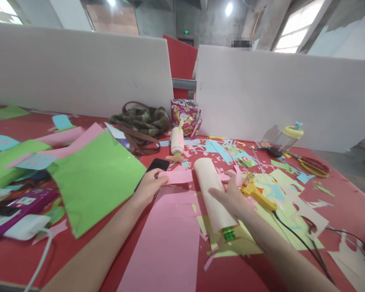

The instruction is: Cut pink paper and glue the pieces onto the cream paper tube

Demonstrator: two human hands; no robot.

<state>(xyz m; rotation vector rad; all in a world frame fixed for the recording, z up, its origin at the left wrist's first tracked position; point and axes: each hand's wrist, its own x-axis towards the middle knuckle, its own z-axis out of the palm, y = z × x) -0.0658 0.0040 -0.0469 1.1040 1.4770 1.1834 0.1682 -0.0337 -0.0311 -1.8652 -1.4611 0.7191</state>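
Note:
My left hand [148, 187] pinches one end of a narrow pink paper strip [178, 177] that reaches to the right. Beside it lies a bottle wrapped in cream paper [212, 192], its green neck [229, 234] pointing toward me. My right hand [231, 196] rests against the right side of that bottle, fingers curved around it, and a bit of pink paper shows at the fingertips. A yellow glue gun [255, 192] lies just right of this hand, its black cord [301, 243] trailing toward me. A large pink sheet [167, 239] lies under my forearms.
A black phone [157, 165] lies by my left hand, next to a big green sheet [94, 178]. Behind stand a second wrapped bottle [177, 141], a plaid bag [140, 121] and a snack bag [185, 115]. Scissors [313, 165], a yellow-lidded jar [287, 138] and paper scraps lie right. White partitions [79, 73] close the back.

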